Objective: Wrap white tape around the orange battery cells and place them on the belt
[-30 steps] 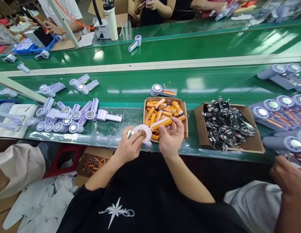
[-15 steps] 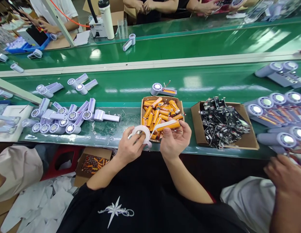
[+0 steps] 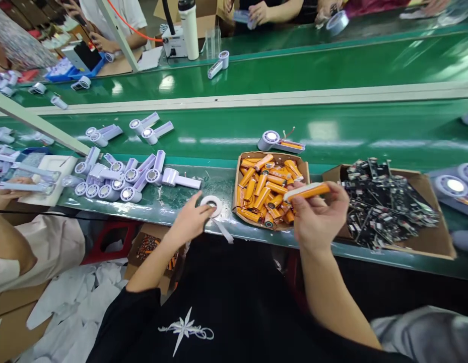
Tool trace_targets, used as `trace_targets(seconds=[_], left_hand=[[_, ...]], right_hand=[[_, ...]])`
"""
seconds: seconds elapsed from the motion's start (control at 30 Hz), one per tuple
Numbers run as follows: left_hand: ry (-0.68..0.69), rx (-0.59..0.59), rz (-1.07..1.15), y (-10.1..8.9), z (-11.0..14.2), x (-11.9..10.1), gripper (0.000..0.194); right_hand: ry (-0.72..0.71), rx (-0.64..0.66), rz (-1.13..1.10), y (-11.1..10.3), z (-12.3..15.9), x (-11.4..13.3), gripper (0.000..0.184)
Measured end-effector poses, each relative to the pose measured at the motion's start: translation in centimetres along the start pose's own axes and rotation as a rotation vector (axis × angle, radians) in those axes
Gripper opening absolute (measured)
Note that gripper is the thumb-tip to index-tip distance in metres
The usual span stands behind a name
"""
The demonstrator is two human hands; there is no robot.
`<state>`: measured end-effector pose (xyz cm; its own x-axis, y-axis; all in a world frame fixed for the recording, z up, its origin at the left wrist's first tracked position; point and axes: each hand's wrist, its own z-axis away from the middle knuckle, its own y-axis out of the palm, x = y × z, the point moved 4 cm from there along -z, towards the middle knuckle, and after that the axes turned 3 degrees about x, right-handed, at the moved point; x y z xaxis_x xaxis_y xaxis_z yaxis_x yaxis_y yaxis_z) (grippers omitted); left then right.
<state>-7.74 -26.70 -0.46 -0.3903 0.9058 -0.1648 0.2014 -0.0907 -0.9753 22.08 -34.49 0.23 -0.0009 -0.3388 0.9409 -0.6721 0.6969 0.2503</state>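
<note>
My right hand (image 3: pixel 320 217) pinches an orange cylindrical battery (image 3: pixel 313 190) with a strip of white tape along its side, held above the right edge of a cardboard box (image 3: pixel 237 194). Inside that box lie many loose orange batteries (image 3: pixel 262 189). My left hand (image 3: pixel 192 218) is at the bench's front edge, fingers apart, its fingertips at the rim of a white tape roll (image 3: pixel 217 202). The roll lies on the green bench, and a loose tail of tape (image 3: pixel 225 233) trails from it toward me.
Right of the batteries, a cardboard box (image 3: pixel 447 237) holds a heap of black circuit boards (image 3: pixel 388 201). Lilac fan housings (image 3: pixel 130 194) cluster on the left; one with a battery inside (image 3: pixel 270 138) sits behind the battery box. Co-workers' arms show at left and across the green line.
The tape between roll and battery has parted. My right hand has moved right with the taped battery; my left hand has lowered the roll to the bench and loosened. The view has shifted too.
</note>
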Motion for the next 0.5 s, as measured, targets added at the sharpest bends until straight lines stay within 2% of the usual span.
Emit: trace_targets(seconds=[0.07, 0.13, 0.2, 0.23, 0.27, 0.33, 0.4, 0.43, 0.5], left_hand=[[-0.039, 0.061, 0.109, 0.0, -0.1, 4.0, 0.03], [-0.111, 0.019, 0.195, -0.8, -0.2, 7.2, 0.029], [-0.279, -0.05, 0.149, -2.1, -0.1, 10.1, 0.037], [-0.363, -0.049, 0.081, -2.9, -0.2, 11.4, 0.043], [-0.433, -0.007, 0.005, -3.5, -0.4, 12.6, 0.048], [-0.502, 0.206, -0.105, -4.3, -1.1, 14.9, 0.05], [-0.488, 0.44, -0.127, -4.7, -2.1, 16.5, 0.044], [-0.465, 0.521, -0.122, -4.9, -2.6, 17.1, 0.04], [-0.44, 0.564, -0.129, -5.2, -3.8, 17.5, 0.037]], right_hand=[[0.003, 0.094, 0.032, 0.6, 1.0, -0.7, 0.06], [-0.003, 0.171, 0.048, 1.3, 2.0, -1.2, 0.057], [-0.025, 0.207, 0.051, 1.8, 2.6, -1.5, 0.057], [-0.036, 0.211, 0.055, 1.9, 2.8, -1.6, 0.057], [-0.046, 0.213, 0.06, 1.9, 2.8, -1.6, 0.057], [-0.05, 0.219, 0.075, 1.8, 2.8, -1.8, 0.055], [-0.041, 0.232, 0.087, 1.6, 2.8, -2.1, 0.053], [-0.037, 0.237, 0.091, 1.5, 2.8, -2.3, 0.053], [-0.034, 0.239, 0.102, 1.4, 3.0, -2.7, 0.052]])
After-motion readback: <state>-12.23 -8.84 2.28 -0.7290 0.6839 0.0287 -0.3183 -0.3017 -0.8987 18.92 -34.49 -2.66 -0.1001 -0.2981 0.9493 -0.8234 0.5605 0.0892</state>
